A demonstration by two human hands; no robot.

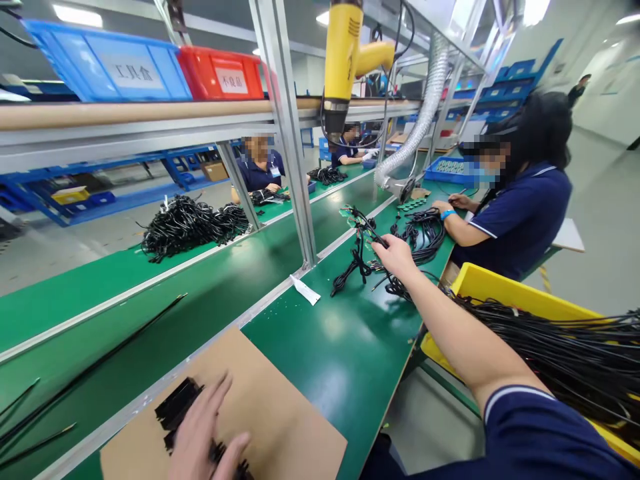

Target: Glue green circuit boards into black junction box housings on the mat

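Glossy green surface [325,333] spreads below your right grip [397,257], which pinches slim black cable [379,239], strand count unclear. Your spread left grip [194,433], cut off below, half-hides at least two black rectangular blocks [178,404] beneath it, on brown cardboard [290,407].

Two hands, left hand [200,430] and right hand [395,255], are showing. Four other people [530,213], one red bin [220,72] and one heat gun [343,53] are appearing. Seemingly, at least two black pieces [177,403] are lying partly hidden.

Black cables [358,260] bunched; black blocks [177,404] on cardboard [285,413].
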